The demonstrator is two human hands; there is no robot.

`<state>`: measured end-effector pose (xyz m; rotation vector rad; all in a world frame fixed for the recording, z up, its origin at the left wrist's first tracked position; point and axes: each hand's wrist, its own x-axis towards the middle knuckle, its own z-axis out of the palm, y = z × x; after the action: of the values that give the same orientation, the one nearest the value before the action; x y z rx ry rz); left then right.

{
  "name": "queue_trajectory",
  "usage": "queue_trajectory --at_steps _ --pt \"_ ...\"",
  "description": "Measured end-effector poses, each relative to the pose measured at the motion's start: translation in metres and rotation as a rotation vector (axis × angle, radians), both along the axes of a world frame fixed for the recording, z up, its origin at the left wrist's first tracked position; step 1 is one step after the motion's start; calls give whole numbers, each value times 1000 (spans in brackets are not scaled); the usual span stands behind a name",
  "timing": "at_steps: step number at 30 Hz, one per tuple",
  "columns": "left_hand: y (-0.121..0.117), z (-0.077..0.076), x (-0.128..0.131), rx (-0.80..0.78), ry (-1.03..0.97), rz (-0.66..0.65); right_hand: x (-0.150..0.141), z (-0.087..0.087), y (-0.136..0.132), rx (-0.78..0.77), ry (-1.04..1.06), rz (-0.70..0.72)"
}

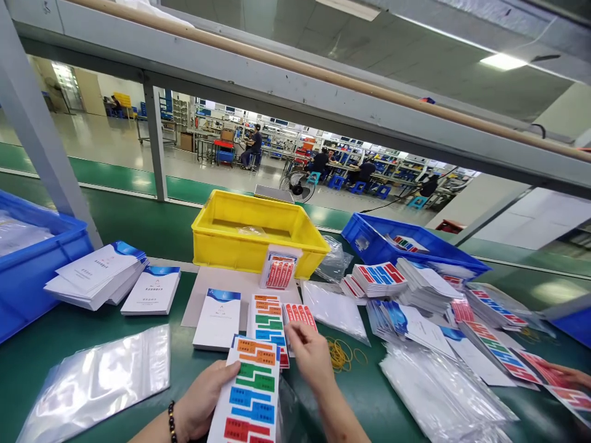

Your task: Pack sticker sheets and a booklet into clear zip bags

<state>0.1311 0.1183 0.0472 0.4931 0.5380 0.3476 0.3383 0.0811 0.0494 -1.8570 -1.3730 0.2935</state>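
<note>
My left hand [203, 394] grips a sheet of coloured labels [253, 387], thumb on its front, with a blue-edged booklet partly showing behind it. My right hand [311, 357] has its fingertips pinched together at the near edge of a small stack of red label sheets [301, 315]; what lies between them is hidden. Beside that stack is a pile of multicoloured label sheets [268, 317], partly covered by the held sheet. A stack of white booklets with blue tops [217, 320] stands to the left. Yellow rubber bands [341, 355] lie right of my right hand.
A yellow bin [258, 246] stands behind, with a packed set [279, 271] leaning on it. Blue bins [41, 258] flank it. Clear bags [106, 381] lie left; more bags and stacks of booklets and labels [378, 280] lie right. Another person's hand [570, 375] touches sheets far right.
</note>
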Motion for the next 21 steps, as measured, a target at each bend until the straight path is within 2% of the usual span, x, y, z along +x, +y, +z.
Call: queue_trajectory --at_steps 3,6,9,12,17,21 --pt "-1 1 -3 -28 -85 -49 38 -1 5 -43 -153 -201" --pt "-1 -1 -4 -71 -150 -75 62 -6 7 -150 -243 -321" --pt "1 -1 -3 -116 -156 -135 66 -10 9 -234 -284 -352" --pt "3 -2 -3 -102 -147 -128 63 -10 10 -257 -285 -373" --pt "3 -6 -3 -98 -128 -81 63 -9 11 -194 -176 -411" --pt "5 -1 -4 -108 -84 -37 68 -6 9 -90 34 -379"
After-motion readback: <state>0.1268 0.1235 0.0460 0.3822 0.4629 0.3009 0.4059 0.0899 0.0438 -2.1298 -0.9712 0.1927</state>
